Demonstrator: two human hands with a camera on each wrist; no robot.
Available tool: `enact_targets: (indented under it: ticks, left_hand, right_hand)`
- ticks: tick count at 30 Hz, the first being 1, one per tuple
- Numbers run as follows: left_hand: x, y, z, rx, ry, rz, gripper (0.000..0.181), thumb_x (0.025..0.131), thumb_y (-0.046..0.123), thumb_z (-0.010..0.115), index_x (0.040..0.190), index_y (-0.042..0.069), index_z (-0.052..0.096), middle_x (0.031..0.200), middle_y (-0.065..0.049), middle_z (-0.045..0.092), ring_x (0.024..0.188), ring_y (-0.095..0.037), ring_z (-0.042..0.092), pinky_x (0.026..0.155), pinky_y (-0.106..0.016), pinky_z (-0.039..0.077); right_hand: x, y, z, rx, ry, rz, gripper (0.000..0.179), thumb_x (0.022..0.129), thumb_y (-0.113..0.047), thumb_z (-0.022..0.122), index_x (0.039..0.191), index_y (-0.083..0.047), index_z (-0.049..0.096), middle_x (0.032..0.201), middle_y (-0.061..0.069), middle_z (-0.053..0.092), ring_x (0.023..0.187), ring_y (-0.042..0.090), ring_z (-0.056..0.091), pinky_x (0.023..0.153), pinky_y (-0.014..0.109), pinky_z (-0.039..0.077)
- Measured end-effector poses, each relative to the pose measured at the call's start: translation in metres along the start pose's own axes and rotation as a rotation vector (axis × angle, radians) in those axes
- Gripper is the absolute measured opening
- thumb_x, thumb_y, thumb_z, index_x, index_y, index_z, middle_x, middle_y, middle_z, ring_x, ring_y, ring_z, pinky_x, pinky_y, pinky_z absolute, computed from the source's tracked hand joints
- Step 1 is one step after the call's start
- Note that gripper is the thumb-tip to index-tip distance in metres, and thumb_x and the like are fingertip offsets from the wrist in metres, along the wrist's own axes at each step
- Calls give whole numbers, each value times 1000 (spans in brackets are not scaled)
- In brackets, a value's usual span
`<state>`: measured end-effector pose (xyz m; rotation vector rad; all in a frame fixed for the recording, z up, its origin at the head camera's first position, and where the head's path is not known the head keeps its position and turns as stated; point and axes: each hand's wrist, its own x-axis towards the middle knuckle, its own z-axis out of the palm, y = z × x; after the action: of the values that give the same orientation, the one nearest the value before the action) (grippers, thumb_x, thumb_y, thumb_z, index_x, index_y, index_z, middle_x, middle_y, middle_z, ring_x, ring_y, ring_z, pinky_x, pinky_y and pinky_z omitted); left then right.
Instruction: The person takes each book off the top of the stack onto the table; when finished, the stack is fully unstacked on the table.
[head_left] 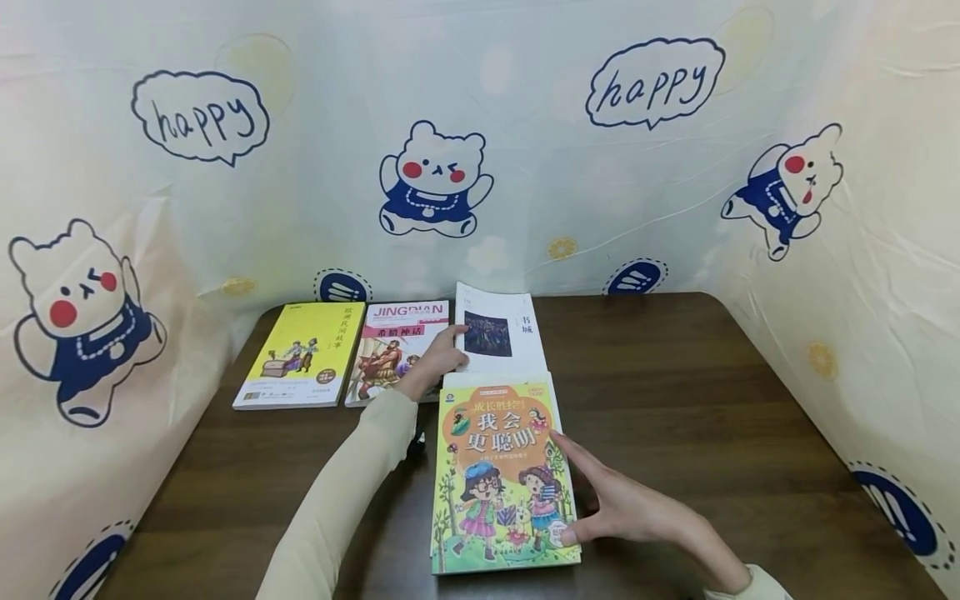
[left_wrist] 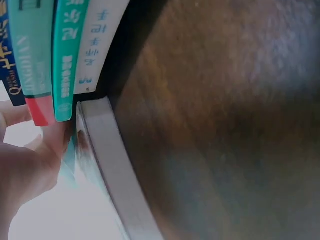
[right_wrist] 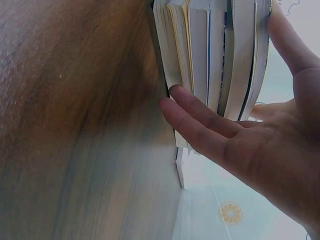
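Observation:
My left hand (head_left: 438, 364) reaches past the stack, fingertips touching the left edge of a white book (head_left: 517, 325) with a dark cover picture. In the left wrist view, that hand (left_wrist: 30, 165) is beside the stack's teal spine (left_wrist: 32, 55) and green spine (left_wrist: 70, 60). In front lies a thick stack of books, topped by a yellow-green children's book (head_left: 498, 492) with cartoon children. My right hand (head_left: 633, 504) rests against the stack's right side, thumb on the cover's lower right. In the right wrist view, straight fingers (right_wrist: 200, 117) lie along the page edges (right_wrist: 200, 55).
On the brown table (head_left: 675, 400), a yellow book (head_left: 303, 354) lies at the back left. Next to it is a book with red lettering (head_left: 393, 350), partly hidden by my left hand. A printed cloth curtain (head_left: 525, 167) surrounds the table's back and sides.

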<state>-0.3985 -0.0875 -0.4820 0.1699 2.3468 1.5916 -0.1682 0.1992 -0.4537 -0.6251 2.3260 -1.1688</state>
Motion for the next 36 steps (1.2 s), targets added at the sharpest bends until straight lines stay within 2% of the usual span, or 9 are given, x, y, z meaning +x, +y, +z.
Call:
enact_targets:
  ticks: [2, 6, 8, 10, 13, 19, 23, 32, 36]
  left_hand:
    - [2, 1, 0, 52, 3, -9, 71, 83, -13, 51, 148, 5, 30, 150, -16, 32, 57, -20, 25, 51, -32, 31]
    - [3, 6, 3, 250, 38, -12, 65, 82, -8, 59, 143, -1, 38, 143, -19, 44, 76, -27, 44, 64, -34, 41]
    - [2, 11, 4, 356, 58, -2, 62, 82, -5, 64, 140, -4, 42, 138, -21, 48, 98, -29, 53, 77, -36, 48]
    - [0, 15, 5, 442, 76, 10, 59, 82, -2, 67, 137, -6, 45, 135, -23, 51, 114, -32, 53, 87, -40, 49]
    - [-5, 21, 6, 528, 98, -4, 56, 84, 2, 69, 134, -7, 48, 131, -25, 52, 116, -36, 52, 90, -44, 49]
    - [-11, 27, 7, 636, 141, -12, 47, 85, 2, 65, 130, -5, 53, 123, -23, 56, 110, -36, 55, 86, -44, 50]
    - [-12, 28, 6, 675, 172, 20, 39, 86, -2, 61, 124, -4, 58, 116, -21, 60, 107, -35, 56, 88, -44, 49]
    - [-18, 25, 1, 601, 177, 86, 37, 86, -6, 57, 123, -6, 59, 119, -22, 60, 101, -34, 58, 83, -43, 50]
    - [-25, 30, -5, 592, 194, 154, 36, 86, -4, 59, 122, -5, 60, 121, -21, 59, 96, -31, 57, 77, -40, 48]
  right_hand:
    - [0, 0, 0, 6, -1, 0, 107, 78, -40, 79, 155, -30, 5, 159, 15, 8, 138, 37, 22, 104, 63, 28]
    - [0, 1, 0, 9, -6, 0, 107, 79, -40, 79, 155, -30, 4, 159, 15, 6, 139, 37, 20, 104, 64, 27]
    - [0, 1, 1, 5, -7, -1, 108, 79, -40, 79, 155, -31, 3, 159, 15, 7, 139, 37, 20, 104, 64, 27]
    - [0, 0, 1, 2, -5, -2, 108, 79, -40, 79, 155, -30, 3, 159, 15, 7, 139, 36, 21, 104, 64, 27]
    - [0, 0, 2, 0, -2, 0, 108, 79, -40, 78, 155, -29, 3, 159, 15, 7, 138, 35, 22, 104, 63, 28]
    - [-1, -2, 2, 0, -1, 10, 107, 79, -40, 78, 155, -29, 4, 159, 15, 8, 137, 34, 24, 104, 62, 28]
    - [-1, -2, 3, 3, 0, 10, 107, 79, -40, 78, 155, -29, 4, 159, 15, 9, 138, 35, 24, 104, 62, 28]
    - [-1, -2, 4, 9, -2, 7, 107, 79, -39, 79, 155, -31, 4, 159, 15, 10, 135, 34, 26, 103, 62, 30]
    - [0, -2, 3, -7, 4, 1, 108, 79, -40, 79, 155, -30, 3, 159, 15, 10, 135, 33, 27, 103, 61, 31]
